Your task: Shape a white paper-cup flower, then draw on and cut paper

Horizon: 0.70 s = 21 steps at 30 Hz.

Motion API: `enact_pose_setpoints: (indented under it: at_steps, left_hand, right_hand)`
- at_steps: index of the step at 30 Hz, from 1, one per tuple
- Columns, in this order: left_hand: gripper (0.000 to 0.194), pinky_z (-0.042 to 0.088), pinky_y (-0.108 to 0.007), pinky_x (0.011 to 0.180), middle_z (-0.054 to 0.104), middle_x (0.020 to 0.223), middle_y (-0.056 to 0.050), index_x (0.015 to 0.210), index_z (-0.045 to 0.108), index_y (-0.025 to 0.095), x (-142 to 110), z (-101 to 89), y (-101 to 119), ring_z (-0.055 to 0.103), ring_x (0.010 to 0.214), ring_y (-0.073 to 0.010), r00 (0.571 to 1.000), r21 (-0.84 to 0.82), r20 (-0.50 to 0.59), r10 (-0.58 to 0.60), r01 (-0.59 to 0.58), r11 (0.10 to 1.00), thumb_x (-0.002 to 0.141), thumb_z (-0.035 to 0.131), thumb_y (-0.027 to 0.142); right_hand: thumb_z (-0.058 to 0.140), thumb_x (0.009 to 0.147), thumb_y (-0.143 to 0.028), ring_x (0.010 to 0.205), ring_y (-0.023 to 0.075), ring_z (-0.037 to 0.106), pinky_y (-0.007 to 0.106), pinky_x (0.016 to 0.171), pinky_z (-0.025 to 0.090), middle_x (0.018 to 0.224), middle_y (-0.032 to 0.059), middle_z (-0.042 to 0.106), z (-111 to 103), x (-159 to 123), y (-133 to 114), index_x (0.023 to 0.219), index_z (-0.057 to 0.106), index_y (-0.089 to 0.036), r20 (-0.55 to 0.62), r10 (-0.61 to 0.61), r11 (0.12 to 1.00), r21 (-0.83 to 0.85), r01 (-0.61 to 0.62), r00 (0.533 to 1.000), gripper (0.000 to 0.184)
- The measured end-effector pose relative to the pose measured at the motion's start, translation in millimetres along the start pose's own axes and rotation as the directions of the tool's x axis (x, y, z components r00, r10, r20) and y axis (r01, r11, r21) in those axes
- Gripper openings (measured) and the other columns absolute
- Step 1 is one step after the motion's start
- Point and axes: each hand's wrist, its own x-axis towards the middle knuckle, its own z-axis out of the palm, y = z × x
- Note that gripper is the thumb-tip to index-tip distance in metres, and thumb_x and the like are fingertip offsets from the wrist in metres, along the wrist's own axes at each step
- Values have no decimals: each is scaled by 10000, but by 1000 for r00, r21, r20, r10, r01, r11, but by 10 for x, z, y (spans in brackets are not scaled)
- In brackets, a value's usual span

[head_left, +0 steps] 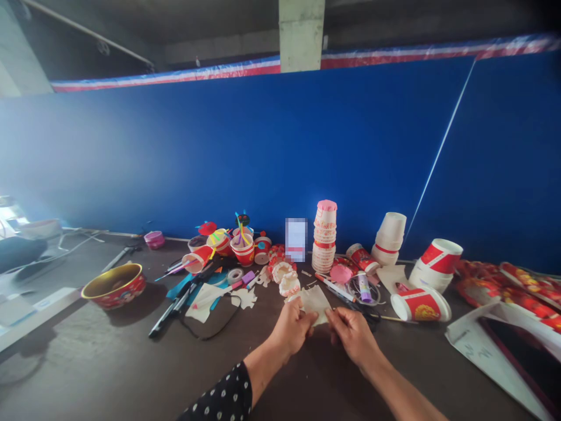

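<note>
A pale piece of paper (314,303) is held between both hands above the dark table, low in the middle of the head view. My left hand (293,327) closes on its left side, fingers curled. On the lower right edge my right hand (350,332) pinches it with thumb and fingers. Just beyond the paper lie cut cup pieces with red-patterned rims (289,283). A tall stack of paper cups (325,240) topped with pink stands behind. To its right are markers (337,287) and a purple glue stick (363,286).
At left stands a gold-lined red bowl (114,286). Decorated cups (243,250), pens and paper scraps (204,302) spread left of the hands. Rightward are red-and-white paper cups (421,305), red packets (517,286) and a dark tablet-like object (521,356). A blue partition (245,152) borders the back.
</note>
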Motion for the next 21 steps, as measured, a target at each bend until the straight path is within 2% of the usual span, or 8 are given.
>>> enact_pose_setpoints:
  at_steps: [5, 10, 14, 17, 21]
  left_hand:
    - [271, 199, -170, 345, 384, 367, 88, 734, 466, 135, -6, -17, -1, 289, 316, -37, 999, -26, -7, -51, 51, 998, 654, 594, 360]
    - [284, 226, -173, 344, 424, 373, 73, 747, 480, 135, -28, -15, -3, 318, 311, -49, 997, 18, -2, -82, 82, 996, 664, 582, 386]
    - [296, 263, -188, 372, 514, 466, 12, 663, 524, 126, -28, -23, -28, 401, 366, -74, 996, 10, 57, -66, 65, 998, 676, 556, 420]
    - [296, 238, -196, 386, 495, 456, 0, 577, 570, 112, -24, -43, -35, 379, 377, -70, 993, 85, 107, -50, 41, 996, 699, 536, 379]
    - [282, 234, -206, 397, 446, 412, 11, 507, 550, 121, -34, -44, -31, 352, 374, -75, 995, 232, 75, -63, 44, 972, 710, 512, 311]
  right_hand:
    - [472, 766, -477, 464, 96, 458, 198, 446, 338, 500, -23, 527, 2, -8, -16, 601, 531, -153, 83, 9, 988, 152, -21, 997, 368]
    - [555, 705, -459, 458, 90, 436, 206, 447, 324, 517, -17, 538, 24, -17, -54, 639, 566, -135, 192, 76, 964, 238, -121, 978, 331]
    - [542, 712, -453, 466, 90, 449, 210, 454, 334, 534, -5, 553, 17, -10, -63, 609, 550, -136, 169, 89, 956, 261, -132, 982, 334]
    - [535, 709, -450, 459, 95, 470, 210, 446, 343, 539, 1, 566, 12, 1, -40, 601, 542, -138, 135, 107, 964, 230, -136, 985, 330]
    - [526, 698, -422, 430, 105, 496, 213, 425, 356, 525, 2, 575, 21, 5, -45, 587, 531, -148, 98, 150, 975, 151, -164, 984, 296]
